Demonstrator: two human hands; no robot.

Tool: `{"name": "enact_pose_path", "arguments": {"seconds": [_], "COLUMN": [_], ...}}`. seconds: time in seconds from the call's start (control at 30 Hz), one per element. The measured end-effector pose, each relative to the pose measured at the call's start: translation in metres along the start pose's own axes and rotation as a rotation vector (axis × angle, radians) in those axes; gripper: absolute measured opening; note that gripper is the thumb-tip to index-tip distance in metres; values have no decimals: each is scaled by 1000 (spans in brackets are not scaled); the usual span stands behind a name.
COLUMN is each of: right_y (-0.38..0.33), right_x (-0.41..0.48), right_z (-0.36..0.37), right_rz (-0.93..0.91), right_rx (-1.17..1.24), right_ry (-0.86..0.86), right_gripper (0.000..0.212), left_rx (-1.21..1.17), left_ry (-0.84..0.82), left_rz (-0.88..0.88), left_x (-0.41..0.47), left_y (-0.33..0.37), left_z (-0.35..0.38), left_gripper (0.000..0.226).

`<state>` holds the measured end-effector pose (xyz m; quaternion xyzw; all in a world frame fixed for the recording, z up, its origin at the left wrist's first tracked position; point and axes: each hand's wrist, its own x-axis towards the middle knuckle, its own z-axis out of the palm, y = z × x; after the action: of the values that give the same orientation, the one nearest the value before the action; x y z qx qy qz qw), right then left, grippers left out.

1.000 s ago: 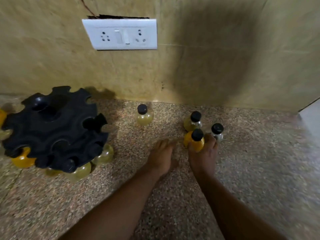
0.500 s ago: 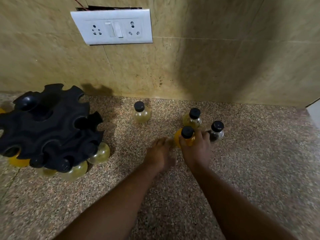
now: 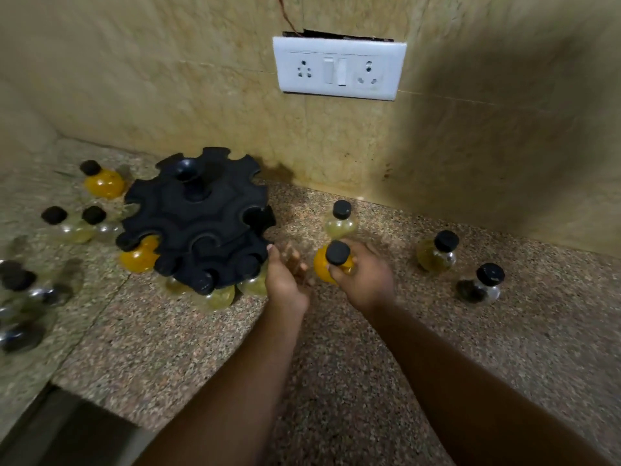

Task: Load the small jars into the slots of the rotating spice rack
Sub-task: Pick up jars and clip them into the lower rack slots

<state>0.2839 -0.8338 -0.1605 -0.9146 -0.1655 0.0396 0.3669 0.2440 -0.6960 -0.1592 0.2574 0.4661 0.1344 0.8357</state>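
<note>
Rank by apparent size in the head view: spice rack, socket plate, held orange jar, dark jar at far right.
1. spice rack
2. socket plate
3. held orange jar and dark jar: alike; the orange one is partly covered, so unranked.

Blk rack (image 3: 188, 216); orange jar (image 3: 321, 268), blk cap (image 3: 337, 252); speckled, prob. brown counter (image 3: 336, 364).
</note>
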Motion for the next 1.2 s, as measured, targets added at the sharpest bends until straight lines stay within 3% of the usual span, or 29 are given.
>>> {"name": "enact_pose_path", "arguments": {"seconds": [0.33, 0.57, 0.97, 1.2], "right_y": [-64, -94, -110, -82], "right_x": [-5, -6, 3, -13], "right_z": [50, 72, 82, 66], "right_rz": [-219, -266, -140, -116], "right_rx": [-31, -89, -97, -155], "right_ry": [-219, -216, -201, -183], "right_gripper": [56, 57, 64, 51], "left_rx": [-84, 165, 330, 454], "left_ry": [68, 11, -42, 17], "left_rz": [38, 13, 56, 210], "left_x": [-9, -13, -20, -35], "left_y": [25, 54, 60, 15], "left_z": [-74, -112, -122, -95], "left_gripper": [41, 36, 31, 34]}}
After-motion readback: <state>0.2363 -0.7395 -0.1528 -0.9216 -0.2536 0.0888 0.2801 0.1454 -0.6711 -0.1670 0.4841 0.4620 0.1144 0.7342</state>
